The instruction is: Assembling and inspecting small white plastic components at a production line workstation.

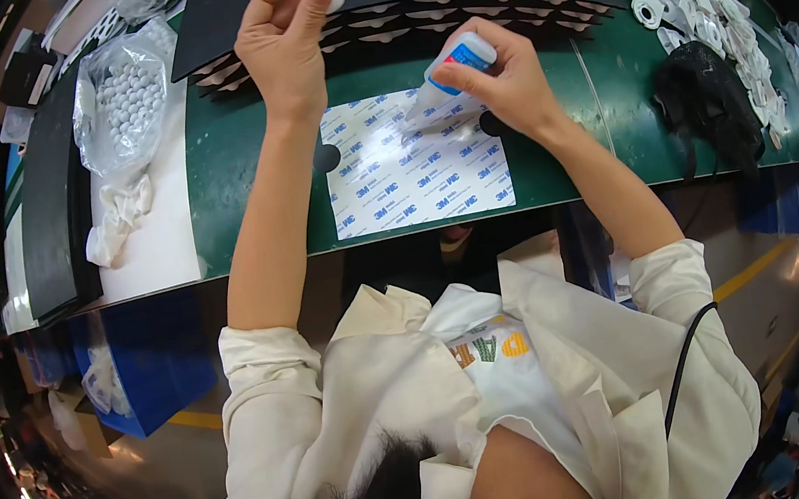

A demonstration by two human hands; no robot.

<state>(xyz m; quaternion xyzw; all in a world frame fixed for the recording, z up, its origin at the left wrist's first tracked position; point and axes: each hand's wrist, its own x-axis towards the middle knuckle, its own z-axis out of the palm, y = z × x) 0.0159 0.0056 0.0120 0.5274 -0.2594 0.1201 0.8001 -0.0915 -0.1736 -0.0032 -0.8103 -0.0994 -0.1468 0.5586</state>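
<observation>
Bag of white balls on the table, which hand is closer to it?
Left. Your left hand is to the right of the bag; your right hand, holding the bottle, is farther right.

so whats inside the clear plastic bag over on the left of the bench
The clear plastic bag holds many small white, ball-like pieces. Only the outer ones show; whatever lies beneath them is covered.
</observation>
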